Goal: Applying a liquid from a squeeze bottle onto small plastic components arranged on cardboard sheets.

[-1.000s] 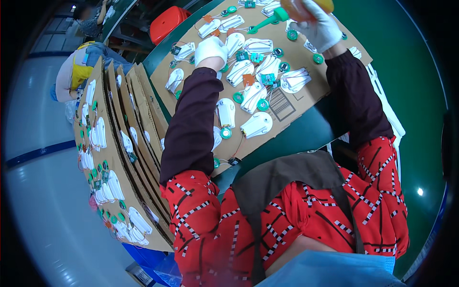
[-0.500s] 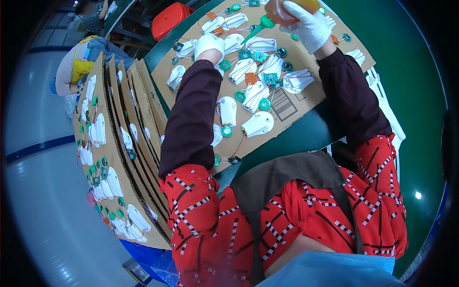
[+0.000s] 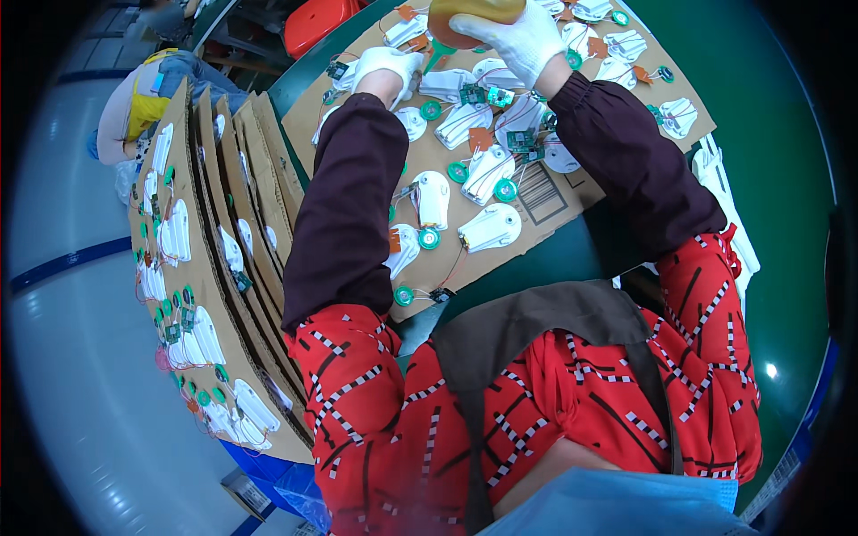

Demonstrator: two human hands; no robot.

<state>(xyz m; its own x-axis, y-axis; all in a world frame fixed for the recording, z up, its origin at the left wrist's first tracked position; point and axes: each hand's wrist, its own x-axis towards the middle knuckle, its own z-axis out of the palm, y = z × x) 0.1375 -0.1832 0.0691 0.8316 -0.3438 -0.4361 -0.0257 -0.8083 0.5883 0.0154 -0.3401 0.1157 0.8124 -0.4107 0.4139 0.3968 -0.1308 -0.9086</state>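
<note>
In my gloved right hand [image 3: 521,40] is an amber squeeze bottle [image 3: 460,18], tipped over with its green nozzle [image 3: 438,57] pointing down among the white plastic housings [image 3: 444,85]. Beside the nozzle, on the left, my gloved left hand [image 3: 386,64] is low over the cardboard sheet [image 3: 465,192], fingers curled; what they hold, if anything, is hidden. Wired parts lie across the sheet: green-rimmed round discs [image 3: 505,189], small green circuit boards [image 3: 520,141] and orange squares [image 3: 481,138].
Upright cardboard sheets [image 3: 259,170] stand in a row at my left, with similar housings on them. A red stool [image 3: 320,25] is beyond the green table [image 3: 760,179]. Another person in a yellow garment [image 3: 147,112] bends down at the far left. White strips [image 3: 728,214] lie right of the sheet.
My right hand has moved left with the bottle, bringing the nozzle close to my left hand and steeper. My left hand has shifted slightly up and left. The view has shifted slightly.
</note>
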